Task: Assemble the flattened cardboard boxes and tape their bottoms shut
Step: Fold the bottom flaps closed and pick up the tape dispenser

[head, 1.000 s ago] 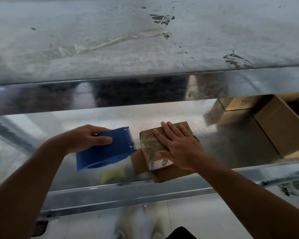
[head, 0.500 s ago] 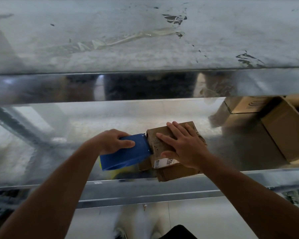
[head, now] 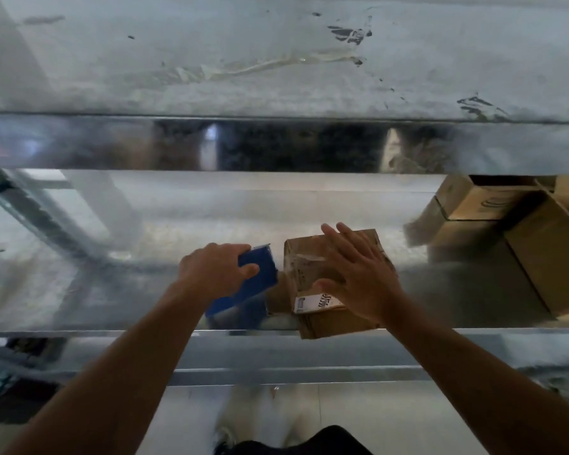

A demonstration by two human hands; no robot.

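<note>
A small brown cardboard box (head: 304, 267) with a white label stands near the front edge of the lower metal shelf (head: 128, 310). A strip of clear tape shows on its top. My left hand (head: 216, 274) grips a blue tape dispenser (head: 257, 277), held just left of the box's left side. My right hand (head: 358, 277) is over the box's top and right part with fingers straight and spread; whether it touches the cardboard is unclear through motion blur.
Several larger cardboard boxes (head: 506, 238) stand at the right of the same shelf. A scuffed upper metal shelf (head: 276, 60) overhangs the far side. Pale floor lies below the shelf's front rail (head: 276, 369).
My left hand has carried the dispenser right, up to the box's left side. My right hand's fingers have spread and lifted from lying flat on the box top.
</note>
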